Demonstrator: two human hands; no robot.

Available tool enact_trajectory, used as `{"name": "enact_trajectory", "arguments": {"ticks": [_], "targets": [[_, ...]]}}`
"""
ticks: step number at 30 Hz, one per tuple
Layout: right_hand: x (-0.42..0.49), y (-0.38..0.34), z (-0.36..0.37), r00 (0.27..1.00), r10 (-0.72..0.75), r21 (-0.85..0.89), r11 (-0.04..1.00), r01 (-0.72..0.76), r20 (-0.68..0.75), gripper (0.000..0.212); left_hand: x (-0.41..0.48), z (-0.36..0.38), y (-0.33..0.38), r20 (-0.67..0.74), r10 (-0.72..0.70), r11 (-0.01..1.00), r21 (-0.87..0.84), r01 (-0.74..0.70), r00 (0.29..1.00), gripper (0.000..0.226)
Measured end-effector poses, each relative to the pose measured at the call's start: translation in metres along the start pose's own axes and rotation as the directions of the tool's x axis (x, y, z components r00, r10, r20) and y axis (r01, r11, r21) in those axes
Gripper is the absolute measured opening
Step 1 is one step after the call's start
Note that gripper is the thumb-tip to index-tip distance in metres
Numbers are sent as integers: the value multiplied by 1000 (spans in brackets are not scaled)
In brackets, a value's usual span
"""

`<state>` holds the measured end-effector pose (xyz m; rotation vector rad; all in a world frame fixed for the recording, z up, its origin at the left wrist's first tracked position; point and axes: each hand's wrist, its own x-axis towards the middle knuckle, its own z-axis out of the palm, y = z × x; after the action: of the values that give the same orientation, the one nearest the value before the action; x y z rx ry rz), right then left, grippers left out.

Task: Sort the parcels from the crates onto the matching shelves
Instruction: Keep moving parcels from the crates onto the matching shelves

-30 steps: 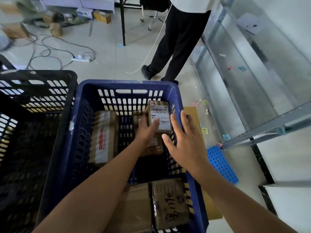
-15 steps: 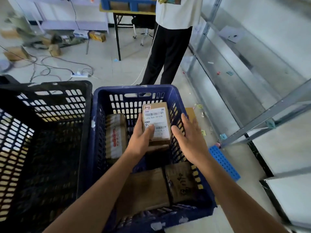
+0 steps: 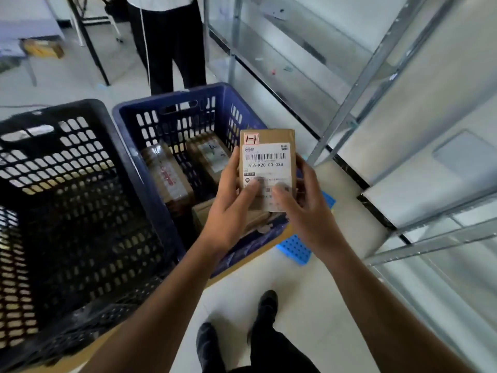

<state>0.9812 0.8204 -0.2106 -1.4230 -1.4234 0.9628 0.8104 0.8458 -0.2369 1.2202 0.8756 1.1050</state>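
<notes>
A small brown parcel [image 3: 267, 154] with a white barcode label and a red-marked sticker is held up above the near right corner of the blue crate [image 3: 150, 130]. My left hand [image 3: 231, 208] grips its left edge, thumb on the label. My right hand [image 3: 304, 211] grips its right edge, thumb also on the label. Several more brown parcels [image 3: 166, 173] lie inside the blue crate. A black crate [image 3: 67, 200] stands to the left of it. Grey metal shelves [image 3: 376, 76] stand on the right.
A person in black trousers [image 3: 172, 41] stands behind the blue crate. A blue perforated plate [image 3: 295, 249] lies on the floor by the shelf post. My own shoes [image 3: 266, 305] show below. A table leg and a cardboard box [image 3: 43, 48] are at the far left.
The parcel has been lifted out of the blue crate and up toward the camera. My right hand, open beside it earlier, now grips its right edge. The view has swung toward the shelves.
</notes>
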Motion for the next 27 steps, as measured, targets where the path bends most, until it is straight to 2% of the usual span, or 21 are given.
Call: {"name": "enact_trajectory", "arguments": {"ticks": [2,5,8,12,15,18,22,27], "targets": [[-28,6,-14,998,23,38,999,-21,-60,62,-13,12,-2,65,-21,1000,-8,22,998,55],[-76,24,-37,973,93,11,996,-93,-209,70,-30,40,-10,114,-9,997,75,0,993,45],[-131,46,-60,929,174,50,985,-167,-325,77,-52,69,-29,84,-10,966,258,-13,996,48],[-210,74,-96,848,263,133,965,-226,-461,85,-78,107,-61,285,17,776,600,-192,958,54],[-268,89,-125,776,324,208,946,-249,-542,92,-98,151,-78,433,7,604,717,-349,901,58],[-327,101,-151,718,368,261,929,-262,-591,94,-120,198,-89,502,-78,496,769,-404,861,60],[-414,112,-191,628,406,309,914,-264,-664,87,-163,274,-90,581,-125,484,743,-462,804,63],[-495,119,-234,527,413,351,910,-219,-743,87,-216,351,-78,675,-50,488,660,-571,736,66]]}}
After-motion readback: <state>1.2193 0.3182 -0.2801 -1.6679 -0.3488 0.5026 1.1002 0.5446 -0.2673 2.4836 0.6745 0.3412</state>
